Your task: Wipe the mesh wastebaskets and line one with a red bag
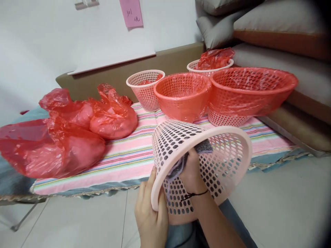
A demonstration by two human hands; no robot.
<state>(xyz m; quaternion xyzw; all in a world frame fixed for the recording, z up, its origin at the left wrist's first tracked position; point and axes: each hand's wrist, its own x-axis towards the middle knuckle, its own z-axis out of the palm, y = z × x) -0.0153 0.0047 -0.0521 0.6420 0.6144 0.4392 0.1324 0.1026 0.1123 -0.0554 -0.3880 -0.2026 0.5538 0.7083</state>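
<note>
I hold a pale pink perforated basket point(178, 137) tipped on its side over my lap, its mouth facing me. My left hand point(151, 213) grips the basket's rim at the lower left, fingers wrapped round the edge. My right hand point(191, 172) reaches inside the basket and is closed on a grey cloth point(204, 147) pressed against the inner wall. A black band sits on my right wrist.
A low table with a striped pink cloth point(124, 158) carries red plastic bags point(67, 134) at the left, small pink baskets point(146, 88) and red bag-lined baskets point(183, 93), point(252, 89) behind. Sofa cushions point(271, 24) lie at the back right. A tiled floor point(284, 206) runs below.
</note>
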